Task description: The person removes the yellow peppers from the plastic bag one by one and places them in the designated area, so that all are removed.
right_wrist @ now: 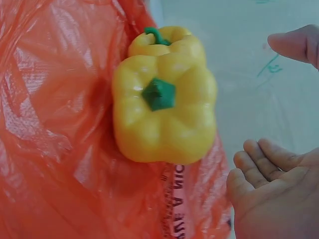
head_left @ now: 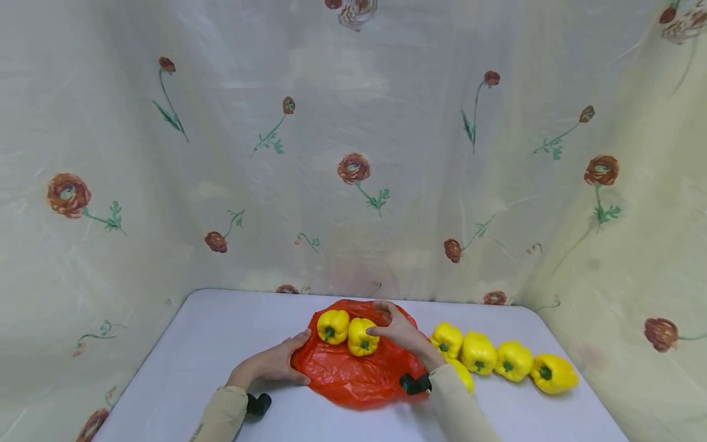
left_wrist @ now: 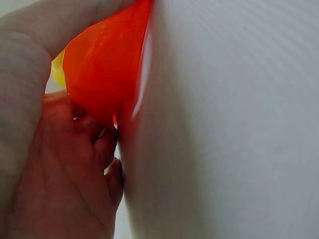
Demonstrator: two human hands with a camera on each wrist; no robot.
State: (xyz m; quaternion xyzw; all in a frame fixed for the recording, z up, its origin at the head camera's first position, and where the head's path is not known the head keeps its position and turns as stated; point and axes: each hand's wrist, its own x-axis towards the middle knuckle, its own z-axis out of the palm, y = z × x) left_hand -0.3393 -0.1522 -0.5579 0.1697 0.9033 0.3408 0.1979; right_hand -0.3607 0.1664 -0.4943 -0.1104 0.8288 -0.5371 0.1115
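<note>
A red plastic bag [head_left: 353, 380] lies spread on the table with two yellow bell peppers on it, a left pepper [head_left: 333, 326] and a right pepper [head_left: 363, 337]. My left hand [head_left: 276, 362] holds the bag's left edge, the red film [left_wrist: 104, 64] bulging between thumb and fingers in the left wrist view. Over the bag, my right hand [head_left: 400, 328] is spread beside the right pepper. In the right wrist view its fingers [right_wrist: 264, 164] and thumb stand apart from the nearer pepper [right_wrist: 164, 114], and nothing lies between them.
Several more yellow peppers [head_left: 513, 361] line the right side of the white table [head_left: 232, 313]; one is partly hidden by my right forearm. A flowered curtain [head_left: 409, 202] hangs behind the table and along both sides.
</note>
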